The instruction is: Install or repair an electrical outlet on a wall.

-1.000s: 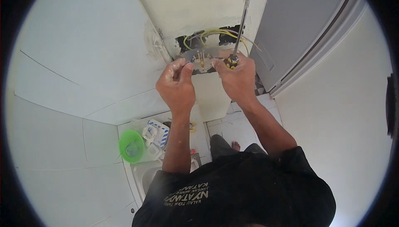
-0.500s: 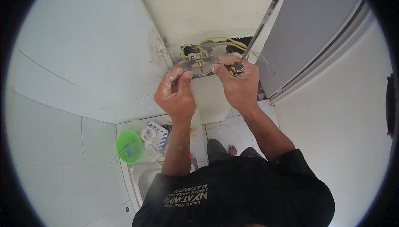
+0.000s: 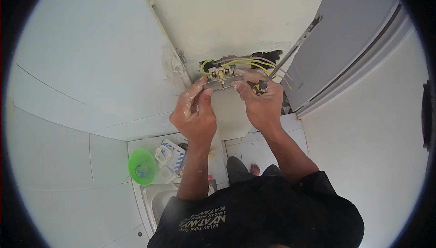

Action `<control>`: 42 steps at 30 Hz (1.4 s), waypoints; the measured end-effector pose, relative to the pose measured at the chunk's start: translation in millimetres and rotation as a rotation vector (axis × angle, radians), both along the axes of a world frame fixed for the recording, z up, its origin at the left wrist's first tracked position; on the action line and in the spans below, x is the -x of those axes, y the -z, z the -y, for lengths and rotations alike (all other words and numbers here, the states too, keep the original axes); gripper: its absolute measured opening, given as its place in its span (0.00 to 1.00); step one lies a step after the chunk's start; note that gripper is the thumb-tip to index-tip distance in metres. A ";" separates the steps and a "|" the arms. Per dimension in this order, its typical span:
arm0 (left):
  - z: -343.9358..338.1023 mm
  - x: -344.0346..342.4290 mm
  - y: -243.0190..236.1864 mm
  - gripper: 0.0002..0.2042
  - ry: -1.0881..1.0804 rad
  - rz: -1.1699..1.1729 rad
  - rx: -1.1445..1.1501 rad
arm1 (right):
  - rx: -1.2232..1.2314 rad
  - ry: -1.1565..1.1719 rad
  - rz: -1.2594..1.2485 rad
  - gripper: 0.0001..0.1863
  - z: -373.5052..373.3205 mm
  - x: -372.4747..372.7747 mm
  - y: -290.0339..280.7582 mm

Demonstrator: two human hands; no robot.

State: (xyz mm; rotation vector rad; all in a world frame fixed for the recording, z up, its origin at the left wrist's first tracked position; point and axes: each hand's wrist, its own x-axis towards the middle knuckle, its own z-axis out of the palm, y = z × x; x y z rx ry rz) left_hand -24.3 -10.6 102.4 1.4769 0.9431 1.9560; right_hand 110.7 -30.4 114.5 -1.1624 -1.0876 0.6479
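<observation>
A tiled wall (image 3: 59, 111) flanks a white bench (image 3: 218, 164) holding a green bowl (image 3: 138, 158) and sink (image 3: 156, 188). The left hand's (image 3: 196, 114) grip pinches the left end of an electrical fitting (image 3: 221, 74); the right hand's (image 3: 264, 105) grip closes on its right end and a screwdriver (image 3: 287, 58), near a grey door (image 3: 354, 34).

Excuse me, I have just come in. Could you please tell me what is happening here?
A person's left hand and right hand hold a small electrical fitting by its two ends. The right hand also grips a screwdriver-like tool, its shaft pointing up and to the right. The fitting is held outside a dark wall opening, and yellow wires run close behind it.
</observation>
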 end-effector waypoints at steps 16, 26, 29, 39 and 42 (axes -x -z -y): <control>2.5 -8.4 2.8 0.07 -0.078 0.033 -0.024 | -0.099 0.020 0.160 0.12 1.7 0.0 -9.8; 9.0 -3.9 -25.9 0.17 -0.022 -0.056 0.104 | -0.032 -0.001 0.165 0.10 -0.4 -6.1 -15.8; 9.2 -0.3 -30.7 0.24 -0.148 -0.437 0.008 | -0.050 0.016 0.193 0.09 -3.8 -10.4 -10.4; 7.2 7.8 -37.4 0.27 -0.176 -0.608 -0.100 | -0.049 0.024 0.254 0.08 -0.4 -8.9 -17.5; 10.3 7.5 -43.2 0.27 -0.156 -0.600 -0.033 | -0.060 -0.009 0.252 0.08 -2.2 -9.9 -18.4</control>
